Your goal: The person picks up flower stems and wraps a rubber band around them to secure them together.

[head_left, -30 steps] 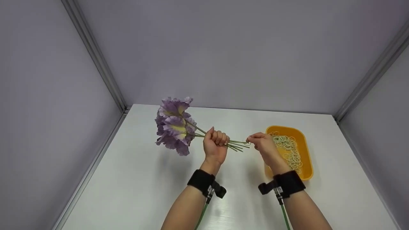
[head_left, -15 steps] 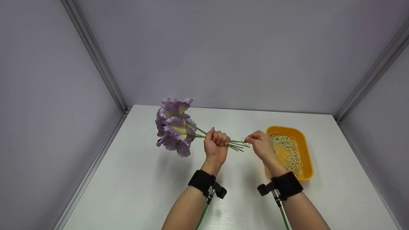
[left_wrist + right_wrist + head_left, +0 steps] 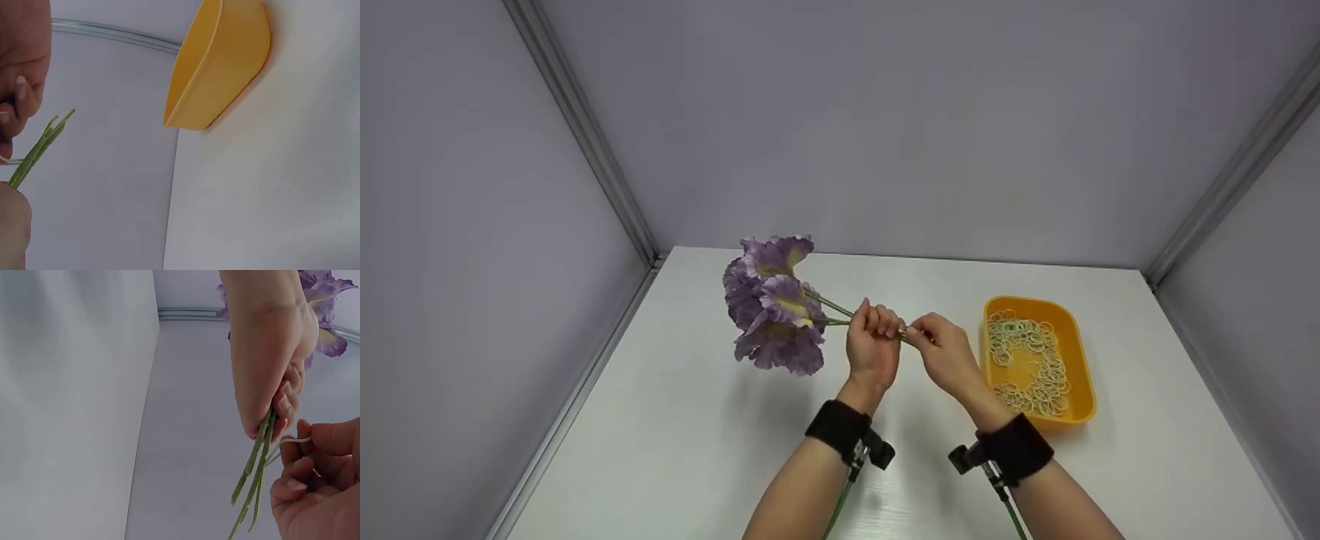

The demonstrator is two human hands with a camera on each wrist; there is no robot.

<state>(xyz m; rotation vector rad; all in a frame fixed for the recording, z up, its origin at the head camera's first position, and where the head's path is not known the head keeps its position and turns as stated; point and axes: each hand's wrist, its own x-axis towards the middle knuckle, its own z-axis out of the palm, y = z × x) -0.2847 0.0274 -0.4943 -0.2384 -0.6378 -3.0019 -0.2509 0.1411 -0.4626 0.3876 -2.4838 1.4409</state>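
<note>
My left hand (image 3: 874,349) grips a bunch of purple flowers (image 3: 780,307) by the stems, blooms to the left, held above the table. In the right wrist view the green stems (image 3: 256,467) stick out below that fist. A pale rubber band (image 3: 295,440) is pinched between thumb and fingers of my right hand (image 3: 949,360), which is right beside the left fist. The band stretches from those fingertips to the stems. In the left wrist view it crosses the stems (image 3: 39,149) close to the left hand; its far side is hidden.
A yellow-orange tray (image 3: 1080,367) stands on the white table (image 3: 660,420) to the right of my hands. Many loose rubber bands (image 3: 1046,382) lie in it. Grey panels (image 3: 885,135) enclose the table at the back and sides.
My right hand has moved left along the stems, bringing the rubber band from their cut ends up beside the left fist. The blooms have turned and dipped slightly.
</note>
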